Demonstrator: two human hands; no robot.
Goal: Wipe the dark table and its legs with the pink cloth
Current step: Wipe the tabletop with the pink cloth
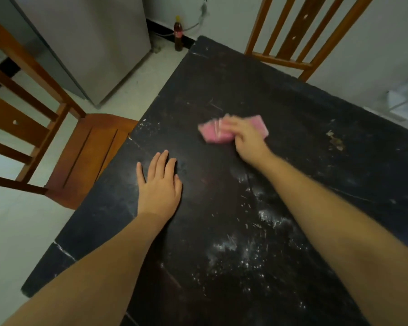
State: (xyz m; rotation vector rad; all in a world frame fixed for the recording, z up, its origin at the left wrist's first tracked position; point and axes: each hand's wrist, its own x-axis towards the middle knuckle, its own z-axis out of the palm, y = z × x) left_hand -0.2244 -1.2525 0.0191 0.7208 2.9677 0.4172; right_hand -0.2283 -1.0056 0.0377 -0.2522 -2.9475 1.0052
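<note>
The dark table (292,128) fills most of the view, its top scratched and dusted with white specks near me. A folded pink cloth (213,132) lies on the tabletop around the middle. My right hand (246,137) presses down on the cloth with the fingers spread over it, blurred by motion. My left hand (159,184) rests flat on the tabletop near the left edge, fingers straight, holding nothing. The table's legs are hidden under the top.
A wooden chair (85,151) stands against the table's left edge, another wooden chair (299,31) at the far edge. A grey fridge (92,43) and a brown bottle (178,34) stand on the pale floor beyond. White walls lie behind.
</note>
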